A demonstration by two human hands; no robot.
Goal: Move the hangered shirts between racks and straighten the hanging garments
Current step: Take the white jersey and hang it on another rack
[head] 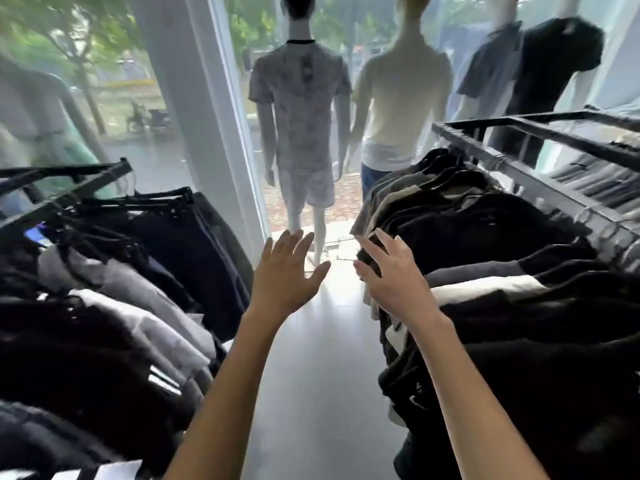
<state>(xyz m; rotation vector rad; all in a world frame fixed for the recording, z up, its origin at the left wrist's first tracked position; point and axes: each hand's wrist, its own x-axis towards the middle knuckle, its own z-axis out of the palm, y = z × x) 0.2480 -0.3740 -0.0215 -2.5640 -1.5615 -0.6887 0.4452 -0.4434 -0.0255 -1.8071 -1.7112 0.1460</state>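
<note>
Both your bare arms reach forward and upward from the bottom of the view, roughly parallel. Your left hand point(289, 271) is raised with its back toward you, fingers straight and slightly spread, thumb out to the right, holding nothing. Your right hand point(391, 271) is level with it, fingers straight and angled up to the left.
</note>
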